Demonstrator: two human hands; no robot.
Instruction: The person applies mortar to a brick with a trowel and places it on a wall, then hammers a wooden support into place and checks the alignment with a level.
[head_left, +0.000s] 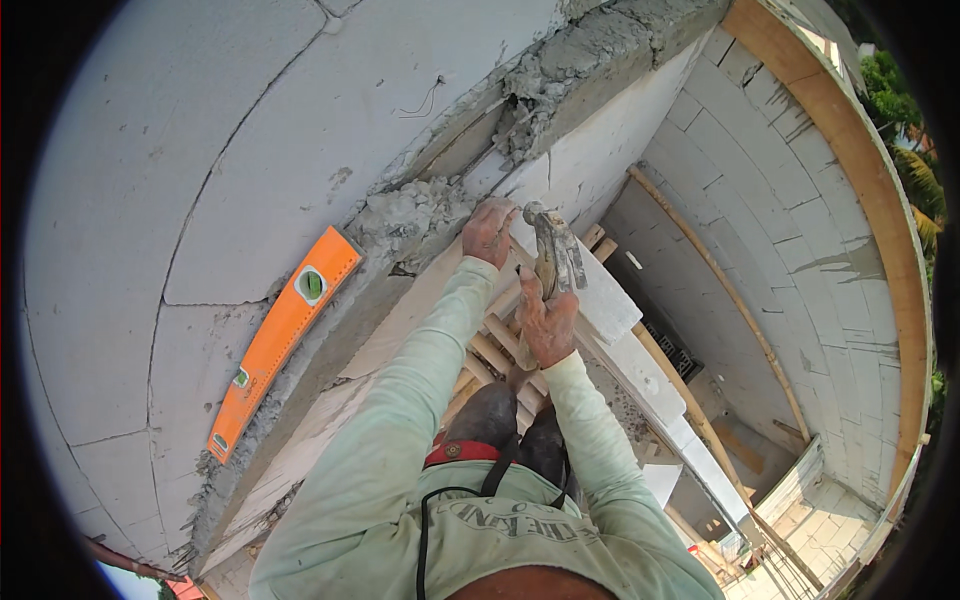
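So the right hand (547,325) is wrapped tight around the handle of a mortar-caked trowel (553,258), blade pointing up and away toward the wall just past the fingertips. The left hand (488,232) sits a bit further out and to the left, fingers curled down onto the wet grey mortar (410,218) along the block ledge, not gripping anything I can make out. Off to the left of both hands an orange spirit level (282,340) lies on the white block wall (200,150)

Block wall (250,120) and mortar (410,215) ahead of hands
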